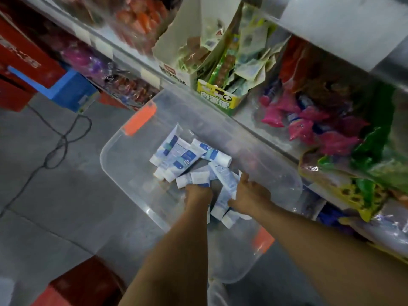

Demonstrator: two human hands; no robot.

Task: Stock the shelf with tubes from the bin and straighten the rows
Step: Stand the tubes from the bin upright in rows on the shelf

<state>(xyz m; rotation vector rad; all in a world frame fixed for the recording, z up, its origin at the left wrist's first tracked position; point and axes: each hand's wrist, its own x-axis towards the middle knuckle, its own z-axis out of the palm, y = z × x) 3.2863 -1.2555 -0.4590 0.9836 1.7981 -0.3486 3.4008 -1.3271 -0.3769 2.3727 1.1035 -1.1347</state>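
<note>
A clear plastic bin (123, 155) with orange latches stands on the floor against the shelf. Several white and blue tubes (183, 157) lie loose in it. Both my hands are down inside the bin. My left hand (197, 194) is closed around a white tube (199, 177) whose end sticks out past the fingers. My right hand (250, 196) grips a long tube (225, 175) that points up and left, with more tubes (220, 208) lying under it. The shelf (260, 131) runs diagonally beside the bin.
The shelf holds a yellow-green carton of packets (220, 98), a white cardboard box (176, 71), pink bags (309, 124) and green-yellow bags (362, 184). A black cable (59, 146) loops on the grey floor at left. A blue crate (66, 89) and red boxes (19, 62) stand further left.
</note>
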